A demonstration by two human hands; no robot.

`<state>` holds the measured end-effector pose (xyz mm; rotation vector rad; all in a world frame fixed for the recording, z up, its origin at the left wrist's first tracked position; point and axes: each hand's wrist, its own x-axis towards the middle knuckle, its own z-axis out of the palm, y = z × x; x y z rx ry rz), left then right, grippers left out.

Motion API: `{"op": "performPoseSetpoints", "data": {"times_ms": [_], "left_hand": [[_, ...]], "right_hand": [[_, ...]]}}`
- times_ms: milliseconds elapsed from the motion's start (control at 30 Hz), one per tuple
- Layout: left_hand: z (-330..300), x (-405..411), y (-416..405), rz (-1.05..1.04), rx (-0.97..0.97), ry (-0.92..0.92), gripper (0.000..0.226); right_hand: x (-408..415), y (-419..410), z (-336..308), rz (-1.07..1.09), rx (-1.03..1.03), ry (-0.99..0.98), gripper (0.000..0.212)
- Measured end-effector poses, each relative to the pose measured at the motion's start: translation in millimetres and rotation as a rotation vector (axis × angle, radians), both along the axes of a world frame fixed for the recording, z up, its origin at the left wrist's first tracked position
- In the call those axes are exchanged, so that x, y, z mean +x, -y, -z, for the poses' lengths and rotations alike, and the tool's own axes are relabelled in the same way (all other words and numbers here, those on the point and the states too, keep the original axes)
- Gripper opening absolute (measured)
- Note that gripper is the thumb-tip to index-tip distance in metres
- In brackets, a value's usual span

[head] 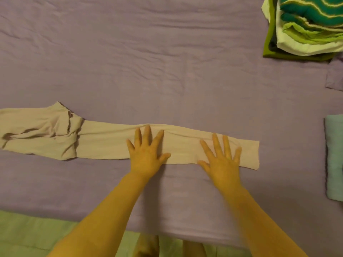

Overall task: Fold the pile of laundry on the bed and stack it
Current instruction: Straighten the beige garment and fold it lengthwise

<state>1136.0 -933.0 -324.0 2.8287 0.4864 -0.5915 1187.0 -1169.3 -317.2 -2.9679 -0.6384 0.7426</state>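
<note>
A long beige garment (104, 143) lies flat across the bed (167, 71), its bunched end well to the left of the left hand (146, 154). That hand presses flat on the middle, fingers spread, gripping nothing; the right hand (220, 160) does likewise near the right end. Smoothing outward before folding should keep the edges aligned.
</note>
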Motion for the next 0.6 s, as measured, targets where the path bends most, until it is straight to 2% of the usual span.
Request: {"op": "performPoseSetpoints", "data": {"times_ms": [100, 167, 233, 300, 367, 400, 433, 500, 600], "left_hand": [[5.9, 3.9, -8.1, 0.022, 0.033, -0.159, 0.104], [3.3, 8.3, -7.2, 0.036, 0.003, -0.206, 0.11], [-1.4, 6.5, -10.3, 0.057, -0.035, -0.196, 0.105], [-10.7, -2.3, -20.8, 0.081, -0.086, -0.047, 0.085], [-15.7, -13.1, -40.7, 0.072, -0.089, 0.231, 0.057], [-15.0, -18.5, -55.1, 0.047, -0.046, 0.343, 0.048], [-14.0, -22.8, -71.5, 0.01, -0.007, 0.373, 0.043], [-13.7, -28.8, -104.8, -0.05, 0.029, 0.23, 0.048], [-5.5, -33.7, -150.9, -0.132, 0.047, -0.031, 0.081]], "right_hand": [[-3.4, 18.7, -9.3, 0.038, -0.156, -0.093, 0.098], [-2.6, 9.3, -15.0, 0.047, -0.203, -0.128, 0.103], [-2.1, -27.2, -22.1, 0.038, -0.137, -0.099, 0.096], [-1.5, -75.9, -23.5, -0.011, -0.032, -0.053, 0.079], [-4.3, -119.9, -20.5, -0.139, 0.028, -0.054, 0.06], [-6.7, -133.9, -17.5, -0.226, 0.033, -0.054, 0.057], [-8.7, -141.4, -15.0, -0.298, 0.021, -0.063, 0.058], [-14.0, -138.8, -9.6, -0.312, -0.013, -0.031, 0.056], [-23.5, -126.8, -17.2, -0.195, -0.099, -0.087, 0.069]]}}
